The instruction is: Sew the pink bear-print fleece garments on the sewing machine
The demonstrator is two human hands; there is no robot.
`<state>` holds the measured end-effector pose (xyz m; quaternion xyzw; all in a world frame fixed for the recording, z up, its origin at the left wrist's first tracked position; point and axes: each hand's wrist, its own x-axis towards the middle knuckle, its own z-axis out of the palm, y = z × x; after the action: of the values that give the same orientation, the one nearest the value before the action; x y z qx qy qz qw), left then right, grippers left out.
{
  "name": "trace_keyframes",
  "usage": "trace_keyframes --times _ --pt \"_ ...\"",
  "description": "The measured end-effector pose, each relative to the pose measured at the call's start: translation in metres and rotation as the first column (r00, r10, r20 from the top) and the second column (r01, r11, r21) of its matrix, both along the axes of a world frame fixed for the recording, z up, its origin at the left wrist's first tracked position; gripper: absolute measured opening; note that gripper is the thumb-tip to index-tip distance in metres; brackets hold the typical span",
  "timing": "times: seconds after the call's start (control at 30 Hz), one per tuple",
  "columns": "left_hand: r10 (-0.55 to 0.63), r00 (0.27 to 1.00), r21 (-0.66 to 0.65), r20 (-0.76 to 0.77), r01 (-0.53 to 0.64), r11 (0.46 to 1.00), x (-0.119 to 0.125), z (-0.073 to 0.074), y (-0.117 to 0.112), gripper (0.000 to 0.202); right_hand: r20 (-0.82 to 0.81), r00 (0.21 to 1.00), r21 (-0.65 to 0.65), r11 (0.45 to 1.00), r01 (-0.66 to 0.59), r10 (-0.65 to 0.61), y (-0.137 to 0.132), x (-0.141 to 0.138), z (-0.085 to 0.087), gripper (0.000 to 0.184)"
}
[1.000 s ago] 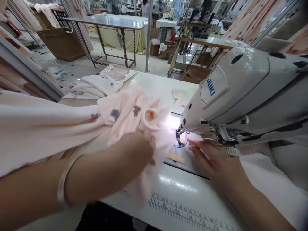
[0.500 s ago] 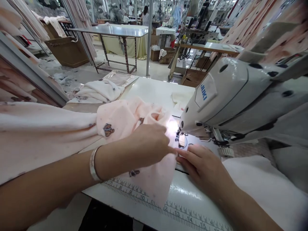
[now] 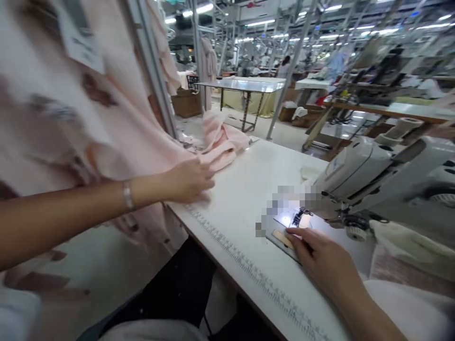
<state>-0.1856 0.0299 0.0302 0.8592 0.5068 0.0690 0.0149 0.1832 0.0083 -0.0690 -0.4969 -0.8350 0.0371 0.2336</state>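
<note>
My left hand [image 3: 190, 180] is closed on pale pink printed fabric [image 3: 220, 142] at the left edge of the white sewing table [image 3: 249, 189]. The fabric trails off the table to the left and hangs blurred in front of me. My right hand [image 3: 320, 258] rests on the table by the needle plate [image 3: 284, 234] of the grey sewing machine [image 3: 373, 175], its fingers curled with the tips touching the plate. I see nothing in the right hand. A bangle sits on my left wrist.
A printed ruler [image 3: 249, 272] runs along the table's front edge. Cream cloth [image 3: 408, 244] lies at the right beside the machine. Behind are a metal post [image 3: 152, 71], a steel table [image 3: 245, 85], cardboard boxes and other sewing stations with people far off.
My left hand has pulled the pink fabric away from the needle to the table's left edge. The view has swung left and up. My right hand stays near the needle plate.
</note>
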Motion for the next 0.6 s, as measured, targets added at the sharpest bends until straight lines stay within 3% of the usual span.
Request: trace_keyframes --times 0.1,0.17,0.23,0.33,0.37,0.43,0.47,0.53,0.57,0.6 --pt "-0.006 0.987 -0.04 -0.161 -0.001 0.999 -0.023 -0.001 -0.064 0.028 -0.027 1.0 -0.01 1.0 -0.002 0.002 0.002 0.0 -0.003 0.027" --pt "-0.007 0.976 -0.029 -0.218 0.001 1.0 -0.017 0.004 -0.09 0.029 -0.048 0.999 -0.028 0.999 -0.017 0.016 0.003 0.001 -0.001 0.028" --pt "-0.046 0.967 -0.018 -0.249 0.043 0.999 0.011 0.016 -0.107 0.026 -0.078 0.996 -0.056 0.997 -0.046 0.042 0.0 0.0 0.004 0.031" --pt "-0.128 0.965 0.044 -0.23 0.142 0.989 0.082 0.043 -0.121 0.014 -0.157 0.975 -0.114 0.978 -0.175 0.156 -0.023 -0.014 0.02 0.042" --pt "-0.145 0.974 0.13 -0.171 0.168 0.977 0.106 0.055 -0.122 0.014 -0.186 0.959 -0.127 0.962 -0.242 0.216 -0.036 -0.022 0.027 0.052" --pt "-0.141 0.99 0.332 -0.005 0.134 0.934 0.139 0.078 -0.117 0.024 -0.281 0.895 -0.18 0.897 -0.403 0.346 -0.066 -0.041 0.038 0.072" --pt "-0.128 0.99 0.414 0.056 0.093 0.905 0.146 0.088 -0.109 0.028 -0.355 0.845 -0.233 0.838 -0.494 0.399 -0.081 -0.048 0.043 0.077" --pt "-0.055 0.994 0.515 0.092 0.0 0.857 0.136 0.102 -0.087 0.034 -0.56 0.741 -0.41 0.653 -0.636 0.37 -0.105 -0.052 0.049 0.07" --pt "0.002 0.998 0.538 0.067 -0.037 0.842 0.122 0.105 -0.073 0.035 -0.602 0.738 -0.478 0.603 -0.639 0.304 -0.112 -0.048 0.052 0.064" --pt "0.072 0.997 0.557 0.038 -0.081 0.827 0.102 0.103 -0.06 0.035 -0.606 0.762 -0.538 0.588 -0.605 0.23 -0.116 -0.04 0.054 0.061"
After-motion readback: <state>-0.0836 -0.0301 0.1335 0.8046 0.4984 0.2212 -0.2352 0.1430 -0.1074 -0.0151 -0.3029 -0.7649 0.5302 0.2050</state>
